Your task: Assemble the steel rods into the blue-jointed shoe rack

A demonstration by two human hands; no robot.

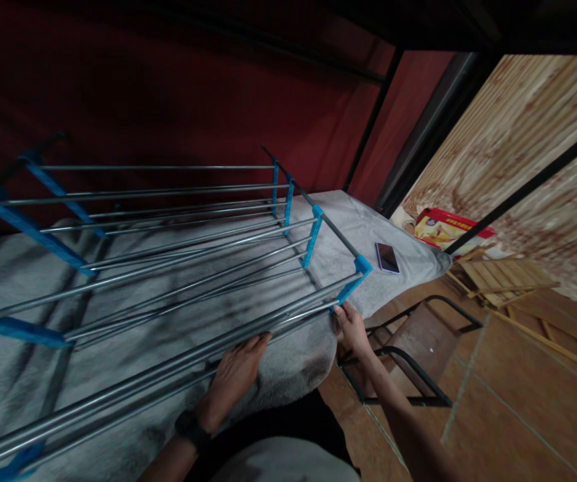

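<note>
A rack of grey metal tubes and blue plastic brackets lies on its side across the grey cloth-covered surface. My left hand, with a dark band on the wrist, is at the near metal tube, its fingers curled against it and partly hidden by the tubes. To the right, my right hand pinches the lower end of the near blue bracket, where the tube ends meet it. Other blue brackets join the tubes farther back.
A phone lies on the cloth right of the rack. A black-framed chair stands beside the surface on the tiled floor. Folded wooden furniture and a red and yellow box are at the right. Behind the rack rises a dark red wall.
</note>
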